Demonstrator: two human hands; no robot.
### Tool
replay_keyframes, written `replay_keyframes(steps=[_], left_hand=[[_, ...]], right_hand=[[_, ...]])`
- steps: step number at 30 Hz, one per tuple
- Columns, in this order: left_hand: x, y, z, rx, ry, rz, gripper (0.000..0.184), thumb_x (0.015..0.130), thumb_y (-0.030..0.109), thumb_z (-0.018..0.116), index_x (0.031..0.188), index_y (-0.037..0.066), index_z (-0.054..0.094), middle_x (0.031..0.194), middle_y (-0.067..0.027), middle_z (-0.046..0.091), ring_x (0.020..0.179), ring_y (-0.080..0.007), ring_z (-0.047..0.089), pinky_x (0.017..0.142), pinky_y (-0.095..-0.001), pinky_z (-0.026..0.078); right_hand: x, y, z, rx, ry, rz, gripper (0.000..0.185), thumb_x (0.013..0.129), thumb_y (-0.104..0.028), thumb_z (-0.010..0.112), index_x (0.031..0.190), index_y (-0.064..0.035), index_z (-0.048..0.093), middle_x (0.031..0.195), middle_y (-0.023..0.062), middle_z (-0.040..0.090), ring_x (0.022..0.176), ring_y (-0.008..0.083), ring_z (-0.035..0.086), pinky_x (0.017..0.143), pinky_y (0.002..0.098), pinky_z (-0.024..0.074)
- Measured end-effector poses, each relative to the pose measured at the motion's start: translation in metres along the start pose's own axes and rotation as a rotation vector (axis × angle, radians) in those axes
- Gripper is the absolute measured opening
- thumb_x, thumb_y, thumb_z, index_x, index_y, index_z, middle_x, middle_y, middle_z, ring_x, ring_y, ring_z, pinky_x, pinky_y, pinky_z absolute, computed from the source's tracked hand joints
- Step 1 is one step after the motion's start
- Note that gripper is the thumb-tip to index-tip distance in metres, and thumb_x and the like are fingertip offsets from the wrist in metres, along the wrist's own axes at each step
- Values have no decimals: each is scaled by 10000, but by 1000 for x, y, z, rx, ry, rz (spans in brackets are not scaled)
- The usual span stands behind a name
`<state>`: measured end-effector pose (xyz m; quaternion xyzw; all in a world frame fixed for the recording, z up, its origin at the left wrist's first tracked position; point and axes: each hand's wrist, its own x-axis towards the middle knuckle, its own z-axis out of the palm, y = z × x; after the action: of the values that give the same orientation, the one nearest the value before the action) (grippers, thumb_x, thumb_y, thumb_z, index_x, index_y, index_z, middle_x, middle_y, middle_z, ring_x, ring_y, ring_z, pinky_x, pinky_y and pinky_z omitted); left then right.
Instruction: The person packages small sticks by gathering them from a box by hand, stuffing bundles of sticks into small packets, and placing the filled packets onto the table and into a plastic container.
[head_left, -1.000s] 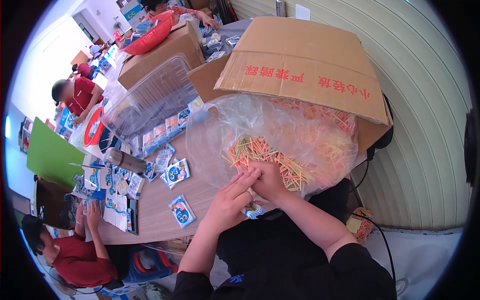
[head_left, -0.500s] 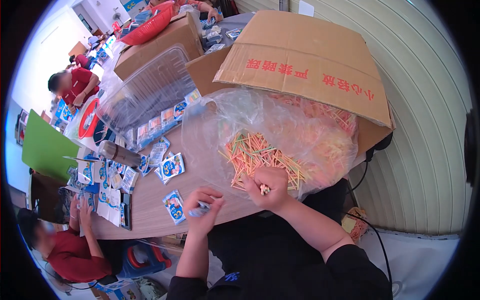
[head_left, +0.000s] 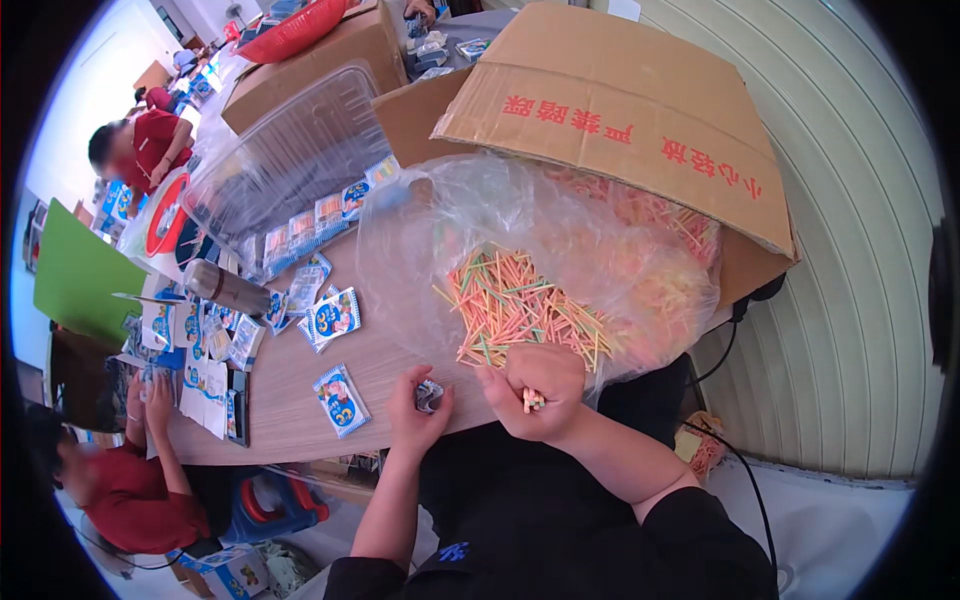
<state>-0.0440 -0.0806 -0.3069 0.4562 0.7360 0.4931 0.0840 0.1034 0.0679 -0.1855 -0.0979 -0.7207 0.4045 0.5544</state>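
My right hand (head_left: 543,385) is closed in a fist around a small bundle of thin coloured sticks (head_left: 533,400), whose ends poke out below the fingers. It sits at the near edge of a heap of loose pink, yellow and green sticks (head_left: 520,305) spilling from a clear plastic bag (head_left: 400,235). To its left, my left hand (head_left: 415,415) curls around a small packet (head_left: 429,396), which shows a silvery inside and looks opened. A flat blue-and-white packet (head_left: 341,401) lies on the table left of that hand.
A cardboard box (head_left: 620,90) with red lettering holds the bag. Several packets stand in a clear plastic bin (head_left: 290,150). A metal flask (head_left: 227,288) lies left, near more packets (head_left: 332,316). Two people in red work at left; a black cable (head_left: 755,470) hangs at right.
My left hand has turned, and the packet in it now shows its opening. My right hand stays closed on the sticks, barely moved. The view has shifted slightly.
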Motion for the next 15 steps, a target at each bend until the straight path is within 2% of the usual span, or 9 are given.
replay_keyframes(steps=[1, 6, 9, 15], left_hand=[[-1, 0, 0, 8, -9, 21, 462, 761, 11, 783, 1163, 28, 556, 868, -23, 571, 720, -88, 534, 629, -236, 437], [-1, -2, -1, -30, -32, -49, 488, 762, 9, 780, 1188, 28, 542, 868, -24, 571, 728, -88, 534, 638, -237, 439], [-1, 1, -1, -47, -29, -78, 481, 772, 83, 810, 1181, 11, 568, 855, -64, 615, 747, -134, 602, 675, -273, 497], [0, 3, -1, -38, -18, -93, 495, 768, 79, 812, 1191, 11, 562, 850, -54, 609, 737, -126, 589, 668, -268, 490]], right_hand=[[-1, 0, 0, -3, -2, 6, 428, 772, 63, 706, 543, -78, 373, 485, 31, 402, 386, 151, 380, 406, 286, 261], [-6, 2, -1, 18, 6, 21, 428, 768, 69, 703, 543, -82, 372, 483, 29, 398, 387, 148, 378, 406, 285, 258], [-6, 1, -3, -8, 16, -11, 436, 765, 76, 699, 542, -88, 363, 484, 27, 391, 388, 146, 372, 405, 284, 251], [-9, 3, -5, -8, 21, -3, 440, 766, 81, 698, 551, -92, 356, 488, 22, 383, 390, 144, 366, 405, 284, 245]])
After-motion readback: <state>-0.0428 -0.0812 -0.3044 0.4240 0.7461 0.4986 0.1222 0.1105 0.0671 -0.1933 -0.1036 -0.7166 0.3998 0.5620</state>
